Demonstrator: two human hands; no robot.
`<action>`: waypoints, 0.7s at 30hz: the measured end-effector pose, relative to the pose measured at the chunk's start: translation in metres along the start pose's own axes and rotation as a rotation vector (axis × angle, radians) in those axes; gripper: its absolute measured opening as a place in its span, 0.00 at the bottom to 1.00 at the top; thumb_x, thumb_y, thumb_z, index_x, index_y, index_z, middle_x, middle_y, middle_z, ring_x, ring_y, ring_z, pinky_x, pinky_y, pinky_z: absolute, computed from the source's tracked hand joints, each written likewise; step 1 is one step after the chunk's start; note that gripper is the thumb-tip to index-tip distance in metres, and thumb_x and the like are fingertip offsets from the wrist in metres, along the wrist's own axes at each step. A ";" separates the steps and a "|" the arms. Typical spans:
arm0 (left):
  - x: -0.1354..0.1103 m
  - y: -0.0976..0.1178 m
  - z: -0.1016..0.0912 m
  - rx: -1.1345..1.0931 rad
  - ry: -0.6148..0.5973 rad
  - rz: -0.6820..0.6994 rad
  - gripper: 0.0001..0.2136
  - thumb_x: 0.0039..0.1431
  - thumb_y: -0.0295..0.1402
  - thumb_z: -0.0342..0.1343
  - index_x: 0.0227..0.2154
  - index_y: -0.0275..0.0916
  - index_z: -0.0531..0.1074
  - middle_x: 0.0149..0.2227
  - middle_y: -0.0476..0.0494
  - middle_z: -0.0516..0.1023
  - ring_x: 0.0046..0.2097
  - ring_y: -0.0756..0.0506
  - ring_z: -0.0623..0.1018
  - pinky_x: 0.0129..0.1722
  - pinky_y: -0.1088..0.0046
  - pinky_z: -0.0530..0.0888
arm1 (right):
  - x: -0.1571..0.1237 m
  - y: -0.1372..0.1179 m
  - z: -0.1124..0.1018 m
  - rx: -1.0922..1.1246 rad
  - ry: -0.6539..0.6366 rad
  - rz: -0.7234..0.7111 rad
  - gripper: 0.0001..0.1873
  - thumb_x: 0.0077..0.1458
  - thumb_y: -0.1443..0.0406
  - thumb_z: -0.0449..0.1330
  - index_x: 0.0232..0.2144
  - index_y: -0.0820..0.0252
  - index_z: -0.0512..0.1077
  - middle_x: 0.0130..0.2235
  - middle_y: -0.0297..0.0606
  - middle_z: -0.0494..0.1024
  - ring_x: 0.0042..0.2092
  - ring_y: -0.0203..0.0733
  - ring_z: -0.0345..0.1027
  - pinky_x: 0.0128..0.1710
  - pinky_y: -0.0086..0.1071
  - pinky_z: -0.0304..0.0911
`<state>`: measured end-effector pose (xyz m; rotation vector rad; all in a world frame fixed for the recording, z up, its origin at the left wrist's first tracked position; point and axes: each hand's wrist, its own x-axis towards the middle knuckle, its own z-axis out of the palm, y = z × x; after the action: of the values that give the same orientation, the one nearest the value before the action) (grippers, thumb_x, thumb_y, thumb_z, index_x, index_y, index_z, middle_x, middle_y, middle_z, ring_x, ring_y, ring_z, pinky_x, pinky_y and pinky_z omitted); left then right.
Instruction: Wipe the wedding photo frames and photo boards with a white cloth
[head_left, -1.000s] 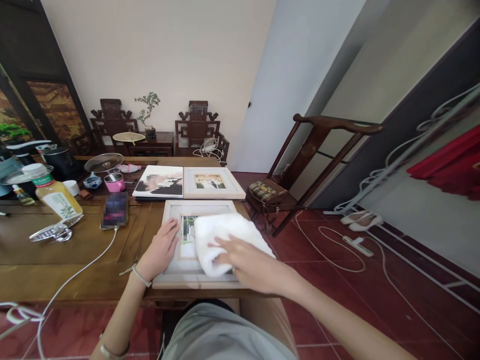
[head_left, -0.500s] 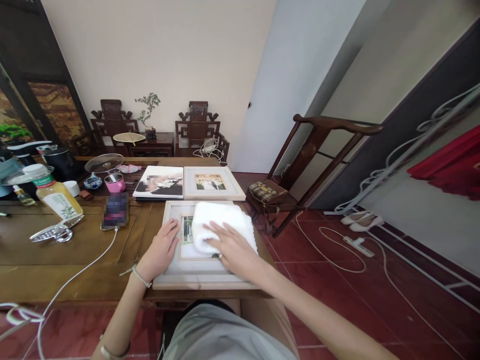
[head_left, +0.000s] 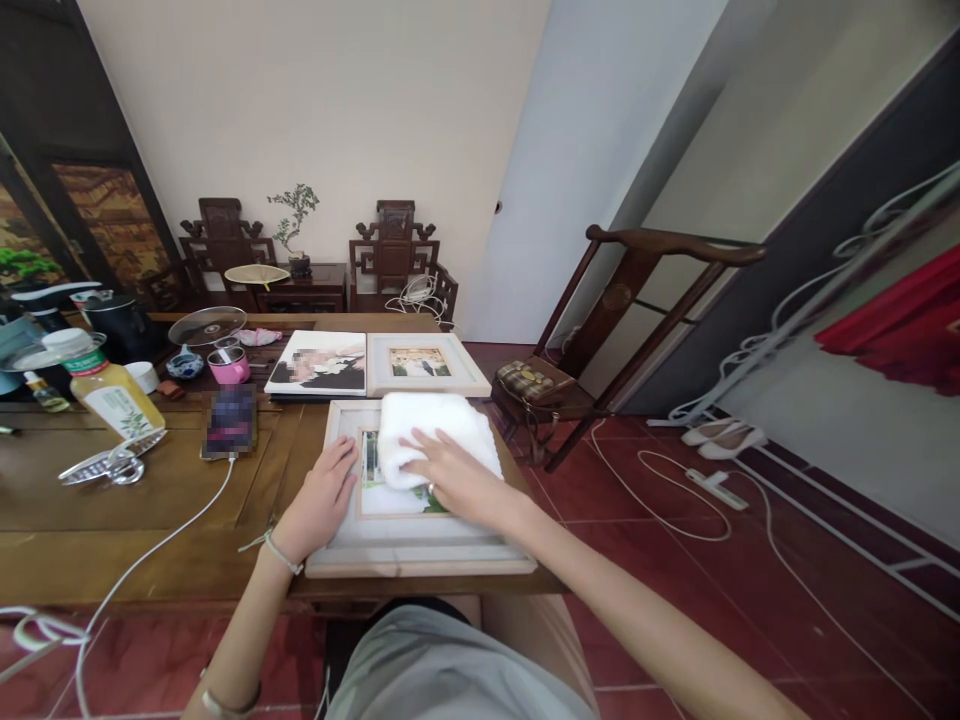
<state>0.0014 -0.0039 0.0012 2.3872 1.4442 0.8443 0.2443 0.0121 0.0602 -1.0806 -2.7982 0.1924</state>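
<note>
A pale wooden picture frame [head_left: 420,553] lies face up near the table's front edge, with a photo [head_left: 386,498] in a light mat. My left hand [head_left: 330,488] rests along its left side, fingers lying flat on the border. A thick white towel [head_left: 457,415] is bunched over the frame's upper right part and hides some of the photo. My right hand [head_left: 448,470] holds the towel down against the frame, its fingers over the cloth and a ring on one finger.
Behind lie a second framed photo [head_left: 427,380] and a photo album [head_left: 319,365]. To the left are a phone [head_left: 229,420] on a white cable, metal scissors [head_left: 112,460], a bottle [head_left: 109,390] and a pink mug [head_left: 229,365]. A wooden chair [head_left: 630,290] bearing a plaid bag stands right.
My right hand and the towel have moved slightly away from me and to the left, uncovering more of the photo's lower right. My left hand has stayed in place.
</note>
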 end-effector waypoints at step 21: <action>-0.001 0.001 0.000 0.003 -0.008 -0.023 0.19 0.66 0.33 0.41 0.56 0.36 0.65 0.61 0.35 0.63 0.65 0.41 0.58 0.62 0.53 0.60 | 0.016 0.023 0.013 -0.091 0.233 0.122 0.34 0.44 0.82 0.48 0.54 0.62 0.67 0.66 0.46 0.53 0.67 0.52 0.40 0.64 0.55 0.38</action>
<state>0.0016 -0.0057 0.0017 2.3690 1.4682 0.8260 0.2453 0.0386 0.0444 -1.2095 -2.5590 -0.0469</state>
